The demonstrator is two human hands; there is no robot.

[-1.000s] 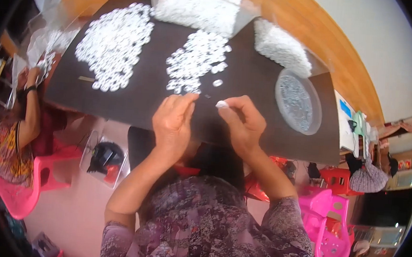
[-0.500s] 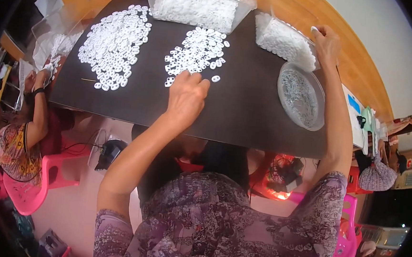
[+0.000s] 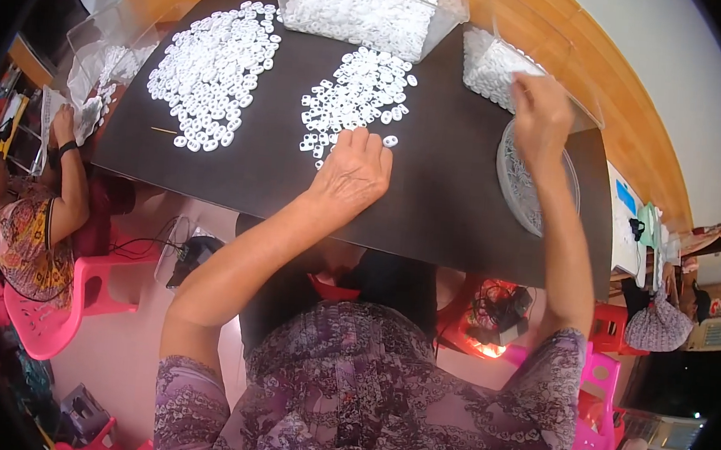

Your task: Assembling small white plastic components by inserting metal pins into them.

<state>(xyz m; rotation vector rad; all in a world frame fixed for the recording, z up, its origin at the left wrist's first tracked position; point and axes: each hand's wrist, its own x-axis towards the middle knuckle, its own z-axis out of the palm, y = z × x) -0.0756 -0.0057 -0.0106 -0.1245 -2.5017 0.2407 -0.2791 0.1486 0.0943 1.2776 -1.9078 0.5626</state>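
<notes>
My left hand (image 3: 354, 168) rests at the near edge of a loose heap of small white two-holed oval pieces (image 3: 360, 91). Its fingers are curled together, and whatever they pinch is hidden beneath them. Over on the right, my right hand (image 3: 542, 119) is raised above the table with bent fingers drawn together; I cannot make out anything in it. Behind it stands a clear box of white pieces (image 3: 487, 65). Partly under my right wrist is a round clear tub of small grey metal parts (image 3: 520, 186).
A bigger heap of white pieces (image 3: 212, 72) covers the left of the dark table (image 3: 438, 189), with a thin yellowish stick (image 3: 164, 130) near it. A large clear bin of white pieces (image 3: 363, 12) stands at the back. Another person (image 3: 31, 219) sits at left.
My right hand has come left and nearer from beyond the clear box, where a white piece showed at its fingertips. My left hand stays by the small heap; the view has shifted slightly.
</notes>
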